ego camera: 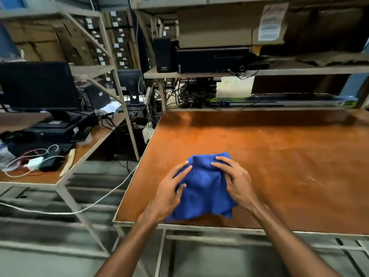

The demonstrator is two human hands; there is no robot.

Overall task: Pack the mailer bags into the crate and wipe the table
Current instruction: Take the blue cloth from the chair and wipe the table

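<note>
Blue cloth (203, 188) is lying bunched on the bench (279, 156), near left; you are pressing your left hand (169, 192) and right hand (237, 182) onto it, fingers outstretched.

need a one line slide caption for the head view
Left hand and right hand press a blue cloth on the orange table.

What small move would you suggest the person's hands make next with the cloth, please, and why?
Probably slide the cloth away and rightward across the table. Both the left hand and right hand rest on it near the front left corner, and most of the tabletop lies beyond it.
</note>
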